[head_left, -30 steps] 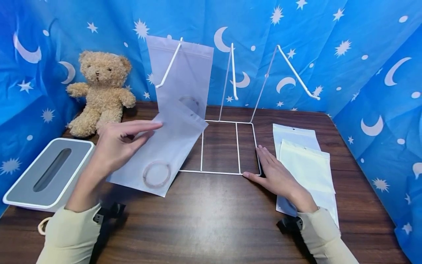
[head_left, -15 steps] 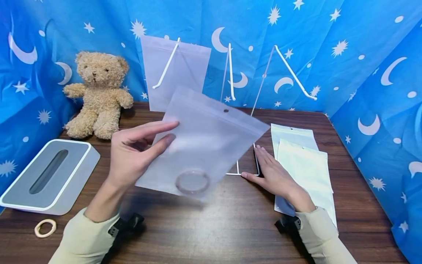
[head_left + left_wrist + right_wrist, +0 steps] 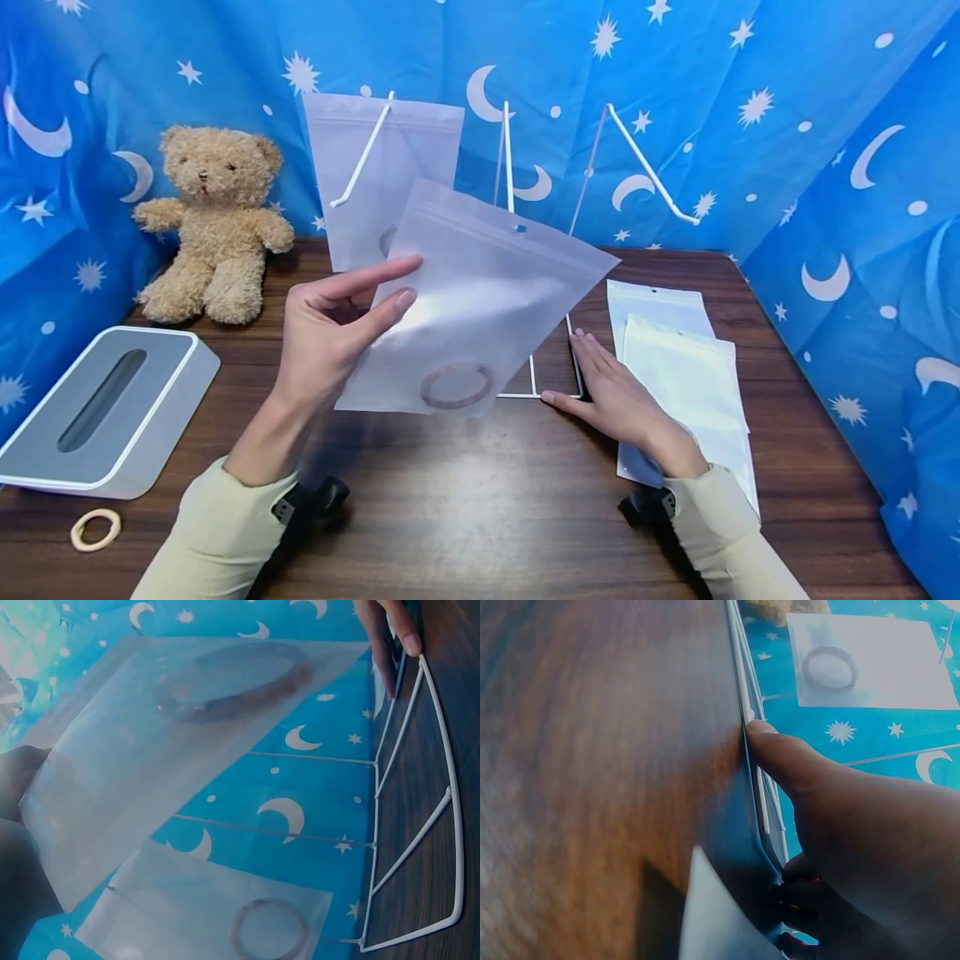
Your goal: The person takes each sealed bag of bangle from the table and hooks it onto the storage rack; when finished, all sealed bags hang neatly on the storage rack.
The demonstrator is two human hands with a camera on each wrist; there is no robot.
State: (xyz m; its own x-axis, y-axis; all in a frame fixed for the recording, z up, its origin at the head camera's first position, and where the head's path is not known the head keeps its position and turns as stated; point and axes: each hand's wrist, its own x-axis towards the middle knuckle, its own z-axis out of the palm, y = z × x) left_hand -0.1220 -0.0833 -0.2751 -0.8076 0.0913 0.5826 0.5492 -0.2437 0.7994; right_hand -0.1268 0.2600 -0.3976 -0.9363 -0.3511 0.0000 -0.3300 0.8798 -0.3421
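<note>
My left hand (image 3: pixel 322 342) pinches a frosted zip bag (image 3: pixel 495 275) by its left edge, between thumb and forefinger. The bag is tilted, its punched hole near the top, and a bracelet-like ring (image 3: pixel 426 388) shows through its lower part. In the left wrist view this bag (image 3: pixel 105 772) hides part of the rack. Behind it, a second frosted bag (image 3: pixel 423 154) hangs from the left hook of a white wire rack (image 3: pixel 648 158); a ring (image 3: pixel 235 930) shows inside. My right hand (image 3: pixel 626 404) rests at the base's near right corner, thumb touching the wire (image 3: pixel 742 682).
Pale zip bags (image 3: pixel 678 375) lie overlapping right of my right hand. A grey-topped tissue box (image 3: pixel 168 400) stands at left, with a beige ring (image 3: pixel 77 533) before it. A teddy bear (image 3: pixel 217 225) sits behind. Blue star-patterned cloth (image 3: pixel 562 50) encloses the back and sides.
My left hand has carried the bag rightward, from in front of the hanging bag to in front of the rack's middle, and raised it slightly. The right hand stays on the rack's base.
</note>
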